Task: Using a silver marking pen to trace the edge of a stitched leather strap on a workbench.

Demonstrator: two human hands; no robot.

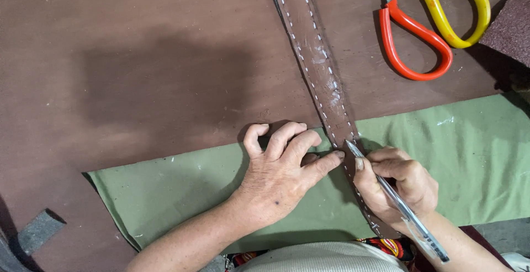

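Strap (320,68) runs diagonally across brown table (138,57) and over green cloth's (469,156) upper edge. Left hand (281,175) presses fingertips against strap's left edge; right hand (397,186) grips pen (395,200), tip on strap. Scissors (430,24) lie well apart, top right.

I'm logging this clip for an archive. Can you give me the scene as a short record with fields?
Left hand: pressed flat on green fabric, index fingertip against brown stitched strap
Right hand: grips pen, tip on the strap
Strap: runs from the top edge down across the fabric
Surface: brown table
Nearby: scissors with red and yellow handles, top right
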